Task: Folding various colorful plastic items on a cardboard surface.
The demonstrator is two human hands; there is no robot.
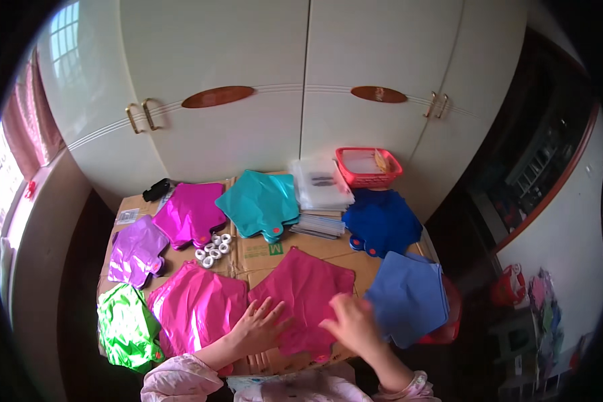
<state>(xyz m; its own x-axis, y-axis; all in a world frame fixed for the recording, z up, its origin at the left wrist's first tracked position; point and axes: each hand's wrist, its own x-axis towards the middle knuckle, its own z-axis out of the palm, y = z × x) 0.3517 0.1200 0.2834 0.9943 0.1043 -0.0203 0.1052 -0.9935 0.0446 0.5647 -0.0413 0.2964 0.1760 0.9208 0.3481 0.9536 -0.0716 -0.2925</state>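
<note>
A matte dark-pink star-shaped foil balloon (pixel 306 280) lies flat and uninflated in front of me. My left hand (pixel 260 326) rests on its left side with the fingers spread. Over its right edge is my right hand (pixel 356 326), slightly blurred, thumb and fingers apart and nothing seen in them. Whether the right hand touches the foil I cannot tell. Left of my left hand, a stack of shiny pink star balloons (pixel 197 305) lies partly under my forearm. A stack of pale blue balloons (pixel 409 295) sits just right of my right hand.
Further stacks are green (pixel 128 325), lilac (pixel 138 249), magenta (pixel 189 213), teal (pixel 260 203) and dark blue (pixel 383 221). White tape rolls (pixel 212 251), clear plastic bags (pixel 318 184) and a red basket (pixel 368 179) share the cardboard top (pixel 248 264). White cabinets (pixel 241 141) stand behind.
</note>
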